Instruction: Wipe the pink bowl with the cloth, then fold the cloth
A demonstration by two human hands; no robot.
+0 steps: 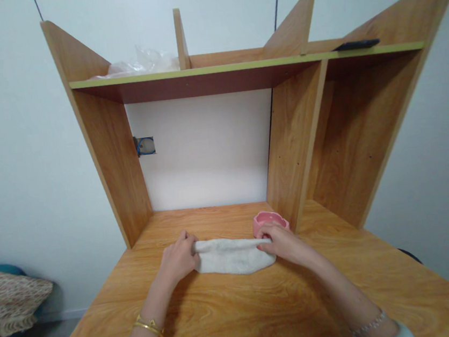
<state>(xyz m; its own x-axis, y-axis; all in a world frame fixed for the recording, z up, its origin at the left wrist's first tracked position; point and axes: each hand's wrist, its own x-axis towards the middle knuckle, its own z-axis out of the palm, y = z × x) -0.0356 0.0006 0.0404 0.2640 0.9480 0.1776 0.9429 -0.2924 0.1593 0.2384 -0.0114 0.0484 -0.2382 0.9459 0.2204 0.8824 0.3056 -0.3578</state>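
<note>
A folded whitish cloth is stretched sideways just over the wooden desktop, between my two hands. My left hand pinches its left end, fingers closed on the upper corner. At the other end, my right hand grips the upper right corner between thumb and fingers. Right behind that hand stands a pink bowl with a wavy rim, partly covered by my fingers. I cannot tell whether the cloth's lower edge touches the desk.
The wooden desk carries a shelf unit with upright panels at its back. On the upper shelf lie a clear plastic bag and a dark flat object. An open wall socket box shows wires. A draped chair stands left.
</note>
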